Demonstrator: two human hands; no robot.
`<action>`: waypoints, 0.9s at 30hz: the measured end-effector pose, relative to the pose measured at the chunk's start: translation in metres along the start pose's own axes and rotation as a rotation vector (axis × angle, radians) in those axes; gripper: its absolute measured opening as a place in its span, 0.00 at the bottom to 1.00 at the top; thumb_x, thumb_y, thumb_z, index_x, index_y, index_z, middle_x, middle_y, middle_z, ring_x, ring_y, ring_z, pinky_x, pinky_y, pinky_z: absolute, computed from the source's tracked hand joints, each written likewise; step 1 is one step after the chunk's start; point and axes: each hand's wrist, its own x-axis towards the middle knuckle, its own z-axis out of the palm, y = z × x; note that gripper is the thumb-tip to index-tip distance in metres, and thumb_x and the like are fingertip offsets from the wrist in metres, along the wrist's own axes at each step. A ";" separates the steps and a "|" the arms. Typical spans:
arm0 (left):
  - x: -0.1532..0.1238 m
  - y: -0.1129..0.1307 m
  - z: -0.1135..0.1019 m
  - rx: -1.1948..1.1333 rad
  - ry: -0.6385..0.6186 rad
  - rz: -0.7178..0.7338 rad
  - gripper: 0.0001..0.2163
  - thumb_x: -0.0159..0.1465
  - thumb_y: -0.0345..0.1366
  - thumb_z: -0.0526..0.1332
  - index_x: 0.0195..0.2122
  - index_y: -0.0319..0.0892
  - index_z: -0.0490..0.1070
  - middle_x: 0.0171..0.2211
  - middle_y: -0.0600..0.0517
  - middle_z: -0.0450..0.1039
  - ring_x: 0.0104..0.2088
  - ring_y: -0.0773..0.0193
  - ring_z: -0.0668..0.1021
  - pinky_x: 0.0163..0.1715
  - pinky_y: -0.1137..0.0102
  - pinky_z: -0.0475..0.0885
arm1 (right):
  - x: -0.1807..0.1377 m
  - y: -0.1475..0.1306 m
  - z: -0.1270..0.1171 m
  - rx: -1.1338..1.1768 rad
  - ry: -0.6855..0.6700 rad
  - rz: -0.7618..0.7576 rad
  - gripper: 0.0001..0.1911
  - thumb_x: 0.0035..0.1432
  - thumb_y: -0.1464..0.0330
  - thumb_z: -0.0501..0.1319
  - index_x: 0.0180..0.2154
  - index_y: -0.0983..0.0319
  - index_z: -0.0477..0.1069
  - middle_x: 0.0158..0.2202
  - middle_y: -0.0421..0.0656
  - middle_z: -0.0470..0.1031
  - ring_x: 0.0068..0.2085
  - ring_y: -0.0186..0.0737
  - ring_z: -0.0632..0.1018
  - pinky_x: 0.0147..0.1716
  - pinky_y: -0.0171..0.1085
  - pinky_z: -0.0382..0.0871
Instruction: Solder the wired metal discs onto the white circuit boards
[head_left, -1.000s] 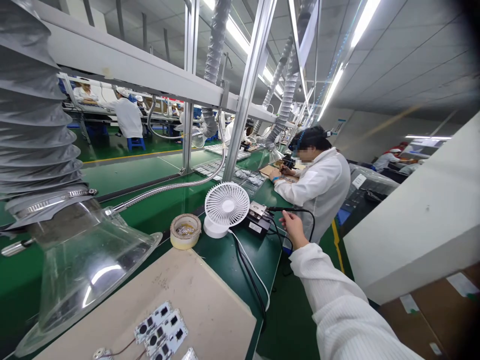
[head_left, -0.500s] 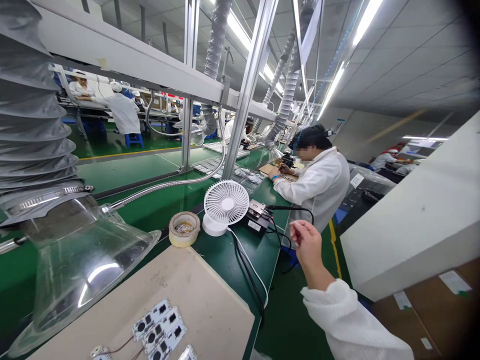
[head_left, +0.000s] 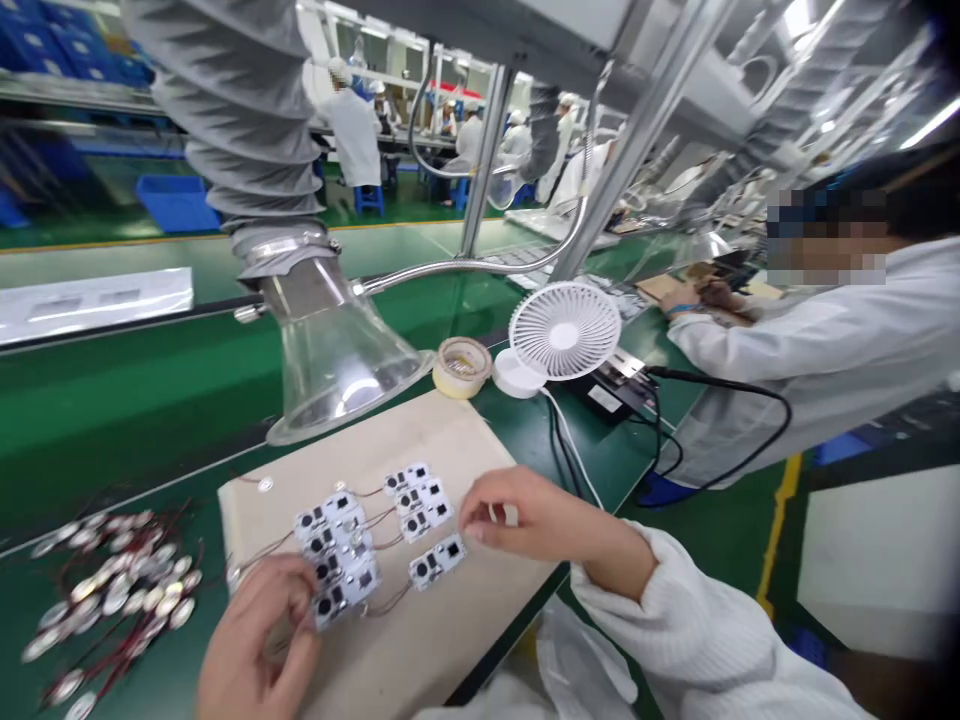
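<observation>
My left hand (head_left: 259,635) is curled at the left edge of a column of white circuit boards (head_left: 341,545) with black parts. Its thumb and forefinger are bent towards each other, and anything between them is hidden. Beside a shorter group of boards (head_left: 416,500) is my right hand (head_left: 514,515), its thumb and fingertips close together in a pinch; I cannot make out anything in it. A single board (head_left: 437,562) lies just below those fingertips. Thin dark red wires run from the boards, some to small round discs (head_left: 265,485). All these boards lie on a beige mat (head_left: 405,650).
A pile of wired discs (head_left: 120,580) lies left of the mat. Behind stand a clear extraction hood (head_left: 337,370), a tape roll (head_left: 461,368), a white fan (head_left: 565,332) and a black box with cables (head_left: 604,390). A co-worker (head_left: 817,340) sits at the right.
The view has swung left and down, showing the whole mat and the disc pile. My right hand has come from beyond the bench edge to the boards. My left hand has come into view.
</observation>
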 end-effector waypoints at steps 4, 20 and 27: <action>0.006 0.005 0.002 -0.012 0.009 -0.030 0.06 0.58 0.28 0.55 0.26 0.45 0.60 0.33 0.50 0.70 0.36 0.60 0.74 0.35 0.67 0.69 | 0.045 0.018 0.022 -0.197 0.104 0.066 0.06 0.62 0.71 0.60 0.40 0.63 0.75 0.39 0.47 0.78 0.41 0.42 0.76 0.44 0.42 0.70; 0.009 0.014 0.002 -0.029 0.069 -0.085 0.15 0.54 0.26 0.53 0.42 0.42 0.67 0.38 0.50 0.73 0.41 0.59 0.77 0.43 0.65 0.72 | 0.072 0.044 0.036 -0.265 -0.082 0.166 0.14 0.54 0.75 0.69 0.43 0.61 0.73 0.38 0.43 0.74 0.42 0.41 0.74 0.44 0.39 0.65; 0.010 0.014 0.003 -0.053 0.070 -0.126 0.15 0.53 0.25 0.53 0.42 0.41 0.68 0.37 0.50 0.73 0.39 0.60 0.76 0.42 0.67 0.71 | 0.062 0.042 0.033 -0.235 -0.087 0.217 0.16 0.55 0.75 0.67 0.46 0.62 0.70 0.36 0.40 0.75 0.37 0.37 0.75 0.38 0.36 0.65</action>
